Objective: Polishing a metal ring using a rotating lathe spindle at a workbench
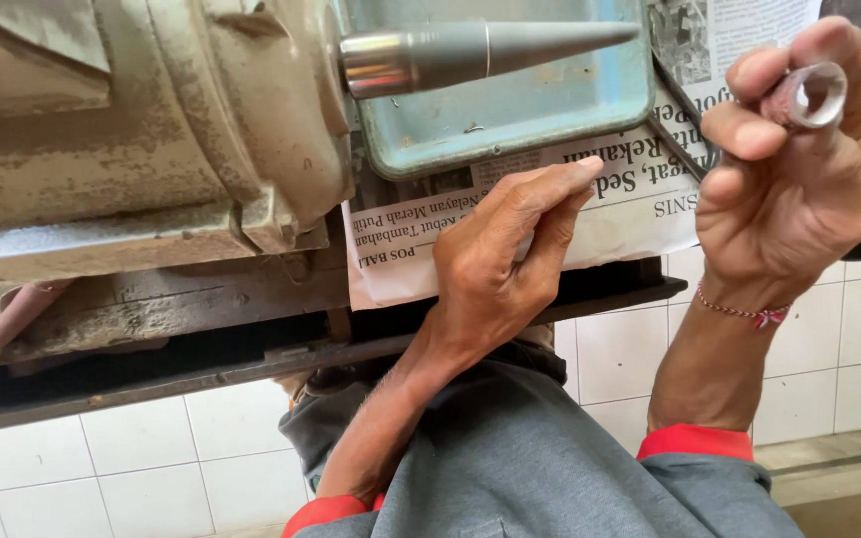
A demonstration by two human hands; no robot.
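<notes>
My right hand (784, 189) is raised at the right, fingers pinched on a small pale ring-shaped piece (811, 97) with a hollow centre. My left hand (505, 254) rests flat, fingers together, on a sheet of newspaper (640, 194) near the bench edge. A grey tapered metal spindle (470, 50) juts to the right from a worn grey motor housing (142, 130), above both hands. Behind the spindle sits a pale blue metal tray (510, 120) lying on the newspaper.
A dark metal bench frame (201, 359) runs below the motor. White floor tiles (151, 458) show beneath it. My grey trousers (540, 468) and red sleeve cuffs (695, 440) fill the lower middle. A thin red string bracelet (744, 313) circles my right wrist.
</notes>
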